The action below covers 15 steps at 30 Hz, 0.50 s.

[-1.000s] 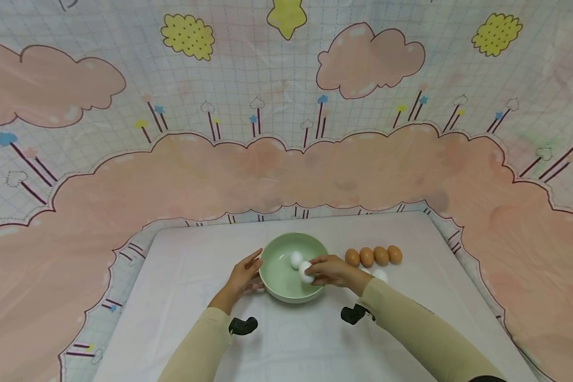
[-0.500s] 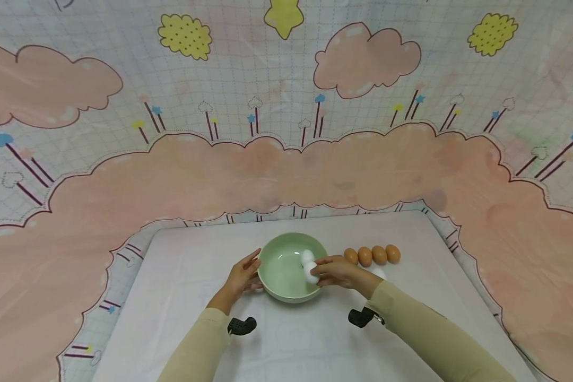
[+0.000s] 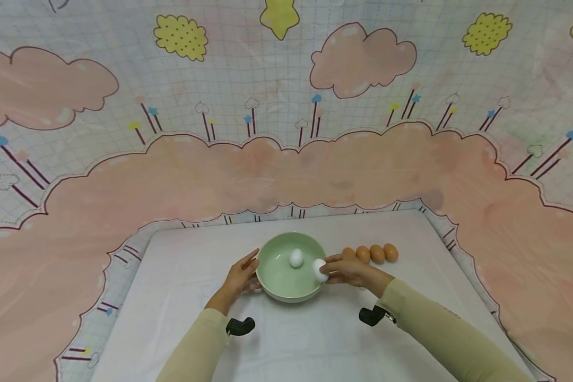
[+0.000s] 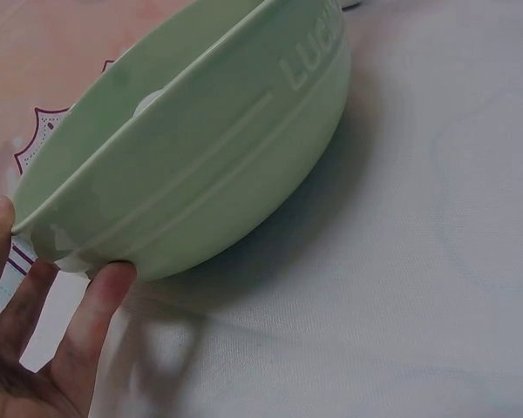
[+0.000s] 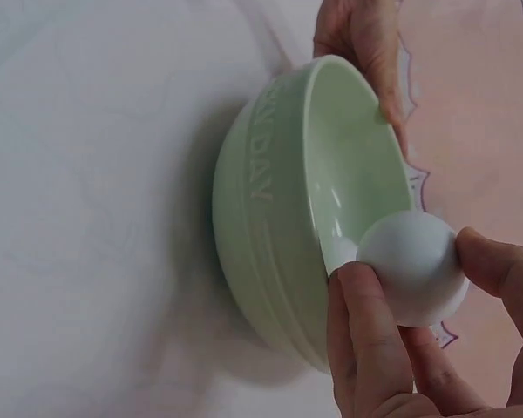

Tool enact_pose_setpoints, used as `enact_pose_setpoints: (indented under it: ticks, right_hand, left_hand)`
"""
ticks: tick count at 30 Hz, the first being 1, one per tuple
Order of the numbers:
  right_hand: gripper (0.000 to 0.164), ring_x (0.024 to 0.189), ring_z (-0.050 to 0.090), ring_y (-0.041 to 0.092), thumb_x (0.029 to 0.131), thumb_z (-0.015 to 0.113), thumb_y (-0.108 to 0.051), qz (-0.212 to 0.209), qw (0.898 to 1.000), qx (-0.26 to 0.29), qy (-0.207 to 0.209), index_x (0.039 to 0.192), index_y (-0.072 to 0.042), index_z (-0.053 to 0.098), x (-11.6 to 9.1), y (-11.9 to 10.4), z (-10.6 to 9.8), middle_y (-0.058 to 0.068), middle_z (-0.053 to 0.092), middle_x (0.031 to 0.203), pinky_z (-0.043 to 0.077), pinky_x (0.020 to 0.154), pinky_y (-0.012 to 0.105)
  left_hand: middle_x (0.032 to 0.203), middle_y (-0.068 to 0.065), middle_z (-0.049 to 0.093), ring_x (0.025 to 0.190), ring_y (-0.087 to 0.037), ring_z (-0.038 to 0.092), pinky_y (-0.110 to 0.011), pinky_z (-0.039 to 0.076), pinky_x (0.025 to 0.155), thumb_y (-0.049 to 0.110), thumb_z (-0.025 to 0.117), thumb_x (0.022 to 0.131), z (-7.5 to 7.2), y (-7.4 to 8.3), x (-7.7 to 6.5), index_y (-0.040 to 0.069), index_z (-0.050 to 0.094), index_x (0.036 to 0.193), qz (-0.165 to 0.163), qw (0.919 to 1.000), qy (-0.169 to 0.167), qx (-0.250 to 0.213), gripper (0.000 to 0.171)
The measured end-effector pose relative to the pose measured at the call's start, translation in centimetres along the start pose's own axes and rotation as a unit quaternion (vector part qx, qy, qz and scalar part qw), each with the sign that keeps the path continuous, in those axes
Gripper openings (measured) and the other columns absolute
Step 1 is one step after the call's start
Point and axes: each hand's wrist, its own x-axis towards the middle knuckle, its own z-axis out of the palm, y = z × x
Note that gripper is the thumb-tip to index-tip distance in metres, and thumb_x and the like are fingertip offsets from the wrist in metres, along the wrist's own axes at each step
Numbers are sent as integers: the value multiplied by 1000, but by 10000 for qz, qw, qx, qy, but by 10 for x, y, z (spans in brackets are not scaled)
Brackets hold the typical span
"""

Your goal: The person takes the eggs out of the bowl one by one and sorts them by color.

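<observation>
A light green bowl (image 3: 286, 289) stands on the white tabletop, with one white egg (image 3: 296, 258) inside it. My left hand (image 3: 239, 277) touches the bowl's left side with spread, mostly straight fingers, seen at the rim and outer wall in the left wrist view. My right hand (image 3: 346, 269) pinches another white egg (image 5: 414, 268) between thumb and fingers. That egg is at the right rim of the bowl. Raised lettering shows on the bowl's wall in both wrist views.
A row of several brown eggs (image 3: 377, 253) lies right of the bowl, partly behind my right hand. The white table (image 3: 286, 345) reaches back to a patterned cloth (image 3: 286, 175) with clouds and stars.
My right hand has moved right with its white egg, from over the bowl's inside to the rim. The egg in the bowl shifted right, then back toward the middle. My left hand stays on the bowl.
</observation>
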Motion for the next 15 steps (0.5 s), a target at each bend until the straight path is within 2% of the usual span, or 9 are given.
enact_pose_setpoints:
  ticks: [5, 11, 15]
  right_hand:
    - [52, 98, 63, 22, 97, 55, -2, 5, 9998, 139, -135, 141, 16, 34, -5, 1, -10, 19, 49, 126, 56, 96, 37]
    - [51, 97, 64, 21, 97, 57, -3, 19, 9999, 131, 53, 140, 16, 37, -10, 2, -23, 18, 51, 125, 56, 96, 38]
    - [59, 103, 63, 25, 96, 59, -3, 6, 9997, 54, 234, 143, 17, 30, -15, 3, -31, 22, 46, 132, 58, 92, 34]
  left_hand:
    - [153, -24, 36, 124, -47, 53, -46, 62, 79, 22, 53, 103, 0, 1, 0, 19, 40, 152, -5, 10000, -37, -22, 51]
    - [154, -23, 34, 126, -47, 51, -45, 62, 79, 24, 51, 104, 0, 3, -1, 19, 38, 153, 27, 10000, -82, 49, 50]
    - [155, -23, 34, 125, -47, 52, -44, 62, 79, 24, 51, 104, -1, 2, -1, 19, 38, 153, 21, 9999, -98, 55, 51]
